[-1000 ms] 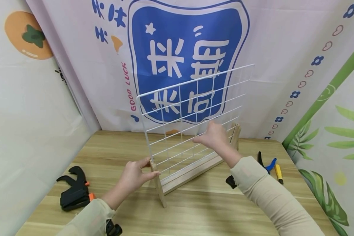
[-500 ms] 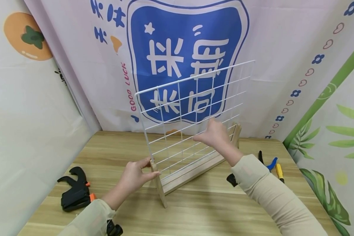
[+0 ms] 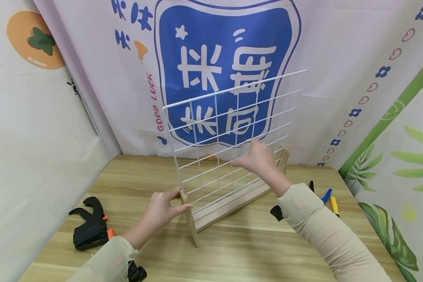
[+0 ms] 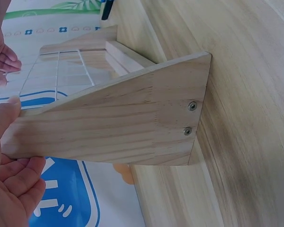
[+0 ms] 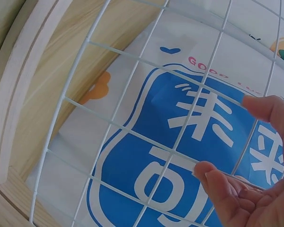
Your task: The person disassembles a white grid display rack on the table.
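Observation:
A white wire grid panel stands upright above a wooden base with a side piece at each end. My left hand pinches the near wooden side panel by its upper end, thumb on one face and fingers on the other. Two screw heads show low on that panel in the left wrist view. My right hand holds the grid near its middle, fingers curled at a wire. In the right wrist view, the grid's lower edge wire is apart from the grooved wooden rail.
On the table, a black clamp lies at the left. Blue-handled pliers and a yellow-handled screwdriver lie at the right, partly behind the right sleeve. A printed cloth hangs behind.
The wire grid has risen slightly, together with my right hand. My left hand keeps its hold on the wooden side panel.

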A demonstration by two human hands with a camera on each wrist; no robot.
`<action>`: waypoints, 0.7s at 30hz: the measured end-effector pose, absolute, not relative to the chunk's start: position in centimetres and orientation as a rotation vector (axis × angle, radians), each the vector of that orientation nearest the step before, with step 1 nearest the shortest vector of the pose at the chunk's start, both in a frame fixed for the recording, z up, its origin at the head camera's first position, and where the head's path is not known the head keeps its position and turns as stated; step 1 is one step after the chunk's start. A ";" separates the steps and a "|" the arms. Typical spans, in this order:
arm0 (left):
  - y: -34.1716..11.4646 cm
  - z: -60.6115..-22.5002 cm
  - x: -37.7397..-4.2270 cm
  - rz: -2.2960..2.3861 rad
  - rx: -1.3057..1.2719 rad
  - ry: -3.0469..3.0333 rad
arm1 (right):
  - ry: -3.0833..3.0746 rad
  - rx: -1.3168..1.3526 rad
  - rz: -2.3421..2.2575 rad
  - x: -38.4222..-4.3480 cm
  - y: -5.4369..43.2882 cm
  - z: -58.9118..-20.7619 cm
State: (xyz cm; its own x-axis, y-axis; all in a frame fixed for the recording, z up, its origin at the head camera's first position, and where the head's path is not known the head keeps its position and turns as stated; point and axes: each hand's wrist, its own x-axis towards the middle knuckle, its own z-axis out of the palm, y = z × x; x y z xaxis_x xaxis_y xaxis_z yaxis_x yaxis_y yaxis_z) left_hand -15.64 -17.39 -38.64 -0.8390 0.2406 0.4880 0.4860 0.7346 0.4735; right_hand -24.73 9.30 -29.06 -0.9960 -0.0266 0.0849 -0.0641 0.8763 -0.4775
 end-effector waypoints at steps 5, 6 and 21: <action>-17.4 -38.7 -15.7 -0.851 -0.564 -2.531 | -2.982 0.056 0.754 -24.6 9.2 -28.8; -17.4 -38.7 -15.7 -0.850 -0.564 -2.530 | -2.987 0.053 0.753 -24.6 9.2 -28.7; -17.4 -38.9 -15.7 -0.848 -0.553 -2.521 | -3.022 0.060 0.728 -24.7 9.2 -28.1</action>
State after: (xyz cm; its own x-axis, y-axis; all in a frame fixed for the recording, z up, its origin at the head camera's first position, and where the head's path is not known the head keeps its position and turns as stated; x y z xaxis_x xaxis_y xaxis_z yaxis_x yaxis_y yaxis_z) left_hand -15.71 -17.38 -38.92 -0.8320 0.2319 0.5040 0.4895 0.7346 0.4700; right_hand -24.70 9.20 -28.10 -0.9987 -0.0297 0.0409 -0.0451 0.8896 -0.4546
